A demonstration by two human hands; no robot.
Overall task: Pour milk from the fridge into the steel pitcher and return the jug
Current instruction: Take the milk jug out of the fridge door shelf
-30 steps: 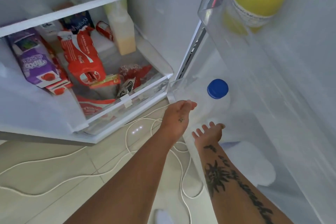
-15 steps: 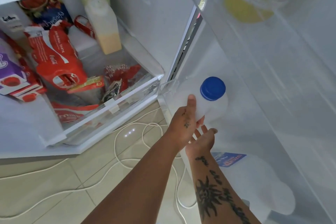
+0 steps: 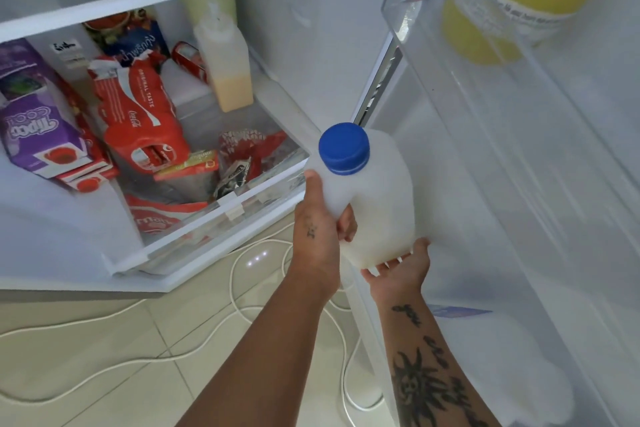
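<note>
Left hand (image 3: 320, 232) fingers curl round jug (image 3: 367, 198) handle; right hand (image 3: 398, 270) fingers spread under base. Looks full, heavy, smooth plastic: keep handle grip plus base support.

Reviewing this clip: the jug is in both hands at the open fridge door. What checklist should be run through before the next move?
1. The blue cap sits on the milk jug: ok.
2. The left hand has its grip round the jug's upper side: ok.
3. The right hand supports the base from below: ok.
4. Jug lifted clear of the fridge door: cannot tell.
5. The steel pitcher is ready: cannot tell, out of view.
6. Floor path: not ok, a white cable loops below the arms.
</note>
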